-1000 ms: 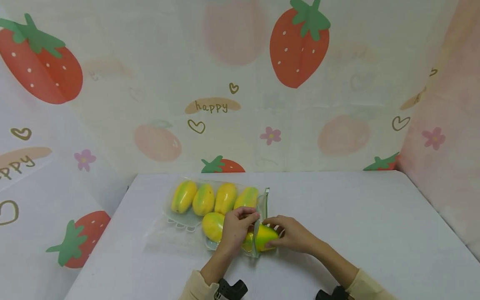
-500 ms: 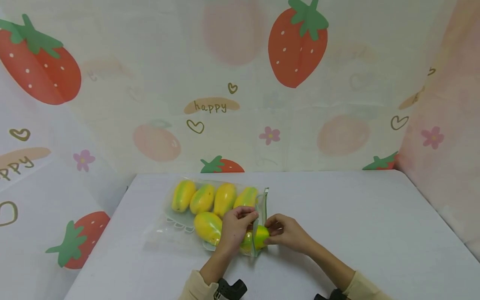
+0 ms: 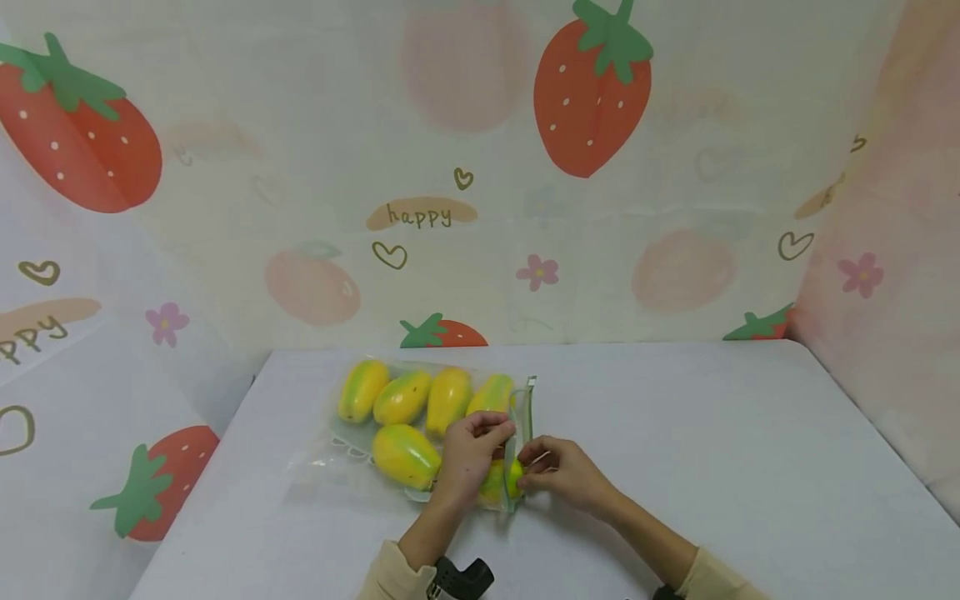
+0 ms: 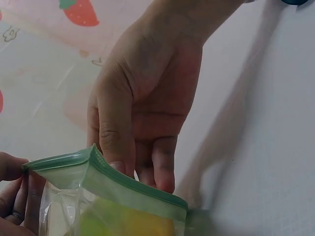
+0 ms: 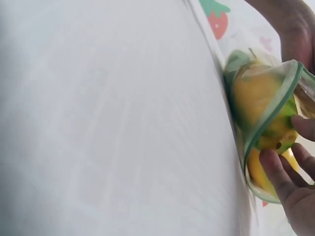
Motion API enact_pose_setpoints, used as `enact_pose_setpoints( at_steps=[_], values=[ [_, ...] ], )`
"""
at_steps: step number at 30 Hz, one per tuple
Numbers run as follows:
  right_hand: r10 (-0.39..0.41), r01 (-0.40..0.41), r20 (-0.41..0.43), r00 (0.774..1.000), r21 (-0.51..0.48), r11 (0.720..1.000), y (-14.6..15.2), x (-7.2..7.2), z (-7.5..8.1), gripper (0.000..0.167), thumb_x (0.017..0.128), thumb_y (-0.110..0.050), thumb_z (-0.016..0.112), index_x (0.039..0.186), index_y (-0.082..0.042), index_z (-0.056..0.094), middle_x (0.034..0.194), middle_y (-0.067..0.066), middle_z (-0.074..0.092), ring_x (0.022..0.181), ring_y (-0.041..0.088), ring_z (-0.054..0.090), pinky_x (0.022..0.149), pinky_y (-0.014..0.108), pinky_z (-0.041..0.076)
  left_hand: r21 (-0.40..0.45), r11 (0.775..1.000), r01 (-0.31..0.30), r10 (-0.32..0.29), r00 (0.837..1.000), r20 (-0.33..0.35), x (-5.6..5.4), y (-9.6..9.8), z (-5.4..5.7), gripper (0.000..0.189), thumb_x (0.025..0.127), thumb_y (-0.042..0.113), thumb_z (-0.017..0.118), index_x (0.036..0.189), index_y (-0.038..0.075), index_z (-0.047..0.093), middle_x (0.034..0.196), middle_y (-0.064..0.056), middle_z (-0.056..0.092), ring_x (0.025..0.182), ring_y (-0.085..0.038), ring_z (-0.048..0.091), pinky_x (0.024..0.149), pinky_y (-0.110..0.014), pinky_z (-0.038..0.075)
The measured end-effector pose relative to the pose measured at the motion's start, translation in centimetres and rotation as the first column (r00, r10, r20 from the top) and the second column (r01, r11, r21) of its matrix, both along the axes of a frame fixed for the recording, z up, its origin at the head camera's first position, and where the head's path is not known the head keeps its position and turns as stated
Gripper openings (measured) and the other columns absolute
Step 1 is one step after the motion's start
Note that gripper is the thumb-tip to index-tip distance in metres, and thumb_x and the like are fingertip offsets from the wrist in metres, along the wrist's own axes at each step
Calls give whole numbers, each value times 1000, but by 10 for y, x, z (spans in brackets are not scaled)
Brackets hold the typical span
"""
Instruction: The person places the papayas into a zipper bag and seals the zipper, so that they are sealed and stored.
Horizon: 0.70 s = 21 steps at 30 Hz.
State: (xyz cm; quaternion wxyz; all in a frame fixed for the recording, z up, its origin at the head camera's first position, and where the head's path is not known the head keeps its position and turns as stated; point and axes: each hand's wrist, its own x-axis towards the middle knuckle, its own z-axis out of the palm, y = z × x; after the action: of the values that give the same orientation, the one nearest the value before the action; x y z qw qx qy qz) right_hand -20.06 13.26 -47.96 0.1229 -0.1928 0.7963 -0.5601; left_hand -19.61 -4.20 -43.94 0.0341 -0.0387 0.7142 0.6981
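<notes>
A clear zip bag with a green rim (image 3: 528, 408) lies on the table, its mouth facing right. Inside it, several yellow-green papayas (image 3: 405, 454) show through the plastic. My left hand (image 3: 468, 450) pinches the bag's rim near the middle of the mouth; its fingers also appear at the lower left of the left wrist view. One papaya (image 5: 278, 135) sits at the mouth, mostly within the bag. My right hand (image 3: 566, 475) grips its outer end with fingers and thumb, at the rim. The left forearm hides part of the bag.
The white table (image 3: 675, 433) extends to the right of the bag. Behind it stands a backdrop (image 3: 585, 275) printed with strawberries and hearts. A black wrist device (image 3: 465, 577) is strapped on the left wrist.
The right hand has moved left, pushing the gripped papaya deeper through the mouth. Papayas inside have shifted left. The left hand has stayed on the rim.
</notes>
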Motion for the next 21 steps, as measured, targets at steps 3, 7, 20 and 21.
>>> enact_pose_setpoints(
  at_steps=[3,7,20,21],
  values=[
    [66,-66,3,998,-24,998,-3,1,-3,33,86,-7,70,115,8,62,113,24,66,96,26,69,78,19,53,11,1000,-2,2,1000,-4,1,0,0,28,92,16,66,110,-5,66,88,-4,69,73,-9,62,69,-22,56],
    [159,-159,-15,987,-17,987,-7,2,-5,32,89,-5,65,118,8,61,116,25,65,105,35,65,82,19,52,30,1000,-1,1,1000,-7,1,0,-1,29,91,16,68,110,-7,66,86,-3,68,71,-10,62,68,-21,56],
    [92,-85,-67,993,102,991,3,-4,-2,30,92,-16,63,119,-1,65,113,16,68,99,20,63,82,29,53,37,999,9,-8,1000,-14,1,0,-3,32,90,18,70,109,-7,66,83,-1,68,69,-9,61,66,-22,55],
    [85,-78,-63,994,103,992,4,-5,-1,30,93,-17,63,118,-2,65,113,16,69,98,19,63,82,30,53,32,999,10,-9,1000,-13,1,0,-3,32,90,18,70,109,-7,66,83,-1,68,69,-9,61,66,-22,55]
  ],
)
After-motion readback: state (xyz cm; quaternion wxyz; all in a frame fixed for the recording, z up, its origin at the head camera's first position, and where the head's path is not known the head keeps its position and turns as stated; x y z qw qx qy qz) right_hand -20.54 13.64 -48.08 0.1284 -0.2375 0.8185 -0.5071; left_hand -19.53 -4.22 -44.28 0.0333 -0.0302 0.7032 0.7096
